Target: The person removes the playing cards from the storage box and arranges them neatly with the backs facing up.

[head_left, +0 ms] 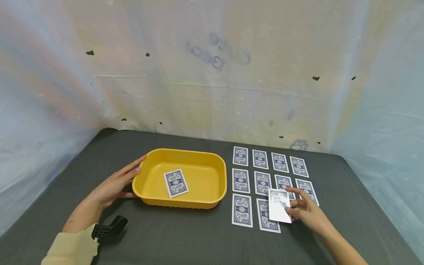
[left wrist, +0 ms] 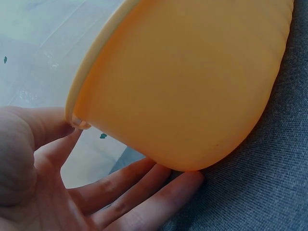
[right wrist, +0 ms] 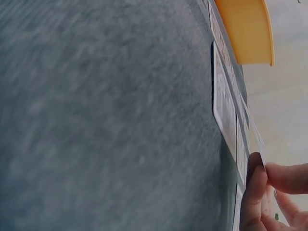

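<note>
Only the head view shows a card inside the tub.

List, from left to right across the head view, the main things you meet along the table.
Left hand → yellow tub → card in the tub → face-down card grid → lifted card → right hand.

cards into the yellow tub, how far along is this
Barely begun. Done: one card lies face down in the yellow tub. In hand: the right hand pinches a lifted card, while the left hand rests open against the tub's side. Left: ten face-down cards on the table.
</note>
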{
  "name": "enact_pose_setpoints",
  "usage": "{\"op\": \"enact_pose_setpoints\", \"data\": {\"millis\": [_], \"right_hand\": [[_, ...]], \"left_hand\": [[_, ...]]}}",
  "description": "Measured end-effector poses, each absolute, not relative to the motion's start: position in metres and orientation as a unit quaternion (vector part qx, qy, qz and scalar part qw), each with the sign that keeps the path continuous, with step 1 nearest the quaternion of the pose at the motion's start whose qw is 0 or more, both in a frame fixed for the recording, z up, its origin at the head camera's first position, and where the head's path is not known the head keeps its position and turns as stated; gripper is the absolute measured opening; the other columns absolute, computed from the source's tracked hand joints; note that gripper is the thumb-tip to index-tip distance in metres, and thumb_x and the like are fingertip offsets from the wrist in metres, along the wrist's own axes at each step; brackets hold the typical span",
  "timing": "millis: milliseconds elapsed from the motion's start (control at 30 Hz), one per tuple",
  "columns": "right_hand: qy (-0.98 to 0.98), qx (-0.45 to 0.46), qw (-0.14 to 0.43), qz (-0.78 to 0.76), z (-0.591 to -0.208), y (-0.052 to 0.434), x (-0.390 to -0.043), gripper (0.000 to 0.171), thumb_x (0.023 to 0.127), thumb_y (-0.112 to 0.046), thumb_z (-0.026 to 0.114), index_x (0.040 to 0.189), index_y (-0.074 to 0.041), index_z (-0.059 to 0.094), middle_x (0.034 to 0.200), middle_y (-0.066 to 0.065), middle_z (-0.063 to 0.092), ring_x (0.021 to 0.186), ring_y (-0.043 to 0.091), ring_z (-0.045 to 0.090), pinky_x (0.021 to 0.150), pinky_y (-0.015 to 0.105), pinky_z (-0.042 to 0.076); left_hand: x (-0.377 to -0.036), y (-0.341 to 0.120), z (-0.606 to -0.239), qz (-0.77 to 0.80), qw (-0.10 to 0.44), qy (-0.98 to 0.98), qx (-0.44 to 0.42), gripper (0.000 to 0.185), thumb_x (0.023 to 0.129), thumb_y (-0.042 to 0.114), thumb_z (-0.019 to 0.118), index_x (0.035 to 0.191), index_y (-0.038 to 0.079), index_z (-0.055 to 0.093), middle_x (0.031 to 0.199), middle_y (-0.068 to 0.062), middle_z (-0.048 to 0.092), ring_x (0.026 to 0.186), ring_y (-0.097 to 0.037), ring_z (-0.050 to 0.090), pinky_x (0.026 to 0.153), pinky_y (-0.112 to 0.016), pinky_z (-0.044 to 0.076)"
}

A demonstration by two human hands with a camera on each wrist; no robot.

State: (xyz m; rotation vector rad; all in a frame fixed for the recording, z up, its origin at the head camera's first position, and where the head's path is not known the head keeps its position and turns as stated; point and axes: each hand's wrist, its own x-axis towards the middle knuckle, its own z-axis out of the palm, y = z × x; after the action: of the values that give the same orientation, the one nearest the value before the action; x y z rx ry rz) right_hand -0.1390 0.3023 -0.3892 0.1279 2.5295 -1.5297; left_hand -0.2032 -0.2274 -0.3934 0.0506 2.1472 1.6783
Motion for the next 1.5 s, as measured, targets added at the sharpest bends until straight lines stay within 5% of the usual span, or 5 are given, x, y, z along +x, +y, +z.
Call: {"op": "enact_pose_setpoints", "data": {"millis": [867, 1500], "right_hand": [[0.867, 0.054, 0.128, -0.479, -0.396, 0.337, -0.121, 0.065, 0.091, -0.011, 0.063, 0.145, 0.003, 0.03, 0.086, 0.005, 0.057, 0.065, 0.008, 0.052, 0.06, 0.027, 0.048], [0.906, 0.03, 0.078, -0.416, -0.397, 0.337, -0.123, 0.064, 0.083, -0.011, 0.074, 0.135, 0.012, 0.045, 0.075, 0.007, 0.065, 0.057, 0.006, 0.054, 0.056, 0.026, 0.052]], "left_hand": [[-0.203, -0.227, -0.392, 0.599, 0.211, 0.772, 0.014, 0.067, 0.099, 0.054, 0.04, 0.154, 0.036, 0.007, 0.162, -0.015, -0.001, 0.142, -0.048, 0.015, 0.087, -0.048, 0.053], [-0.204, -0.227, -0.391, 0.598, 0.212, 0.773, 0.014, 0.067, 0.099, 0.054, 0.039, 0.154, 0.036, 0.006, 0.161, -0.016, -0.001, 0.142, -0.047, 0.016, 0.087, -0.049, 0.053]]}}
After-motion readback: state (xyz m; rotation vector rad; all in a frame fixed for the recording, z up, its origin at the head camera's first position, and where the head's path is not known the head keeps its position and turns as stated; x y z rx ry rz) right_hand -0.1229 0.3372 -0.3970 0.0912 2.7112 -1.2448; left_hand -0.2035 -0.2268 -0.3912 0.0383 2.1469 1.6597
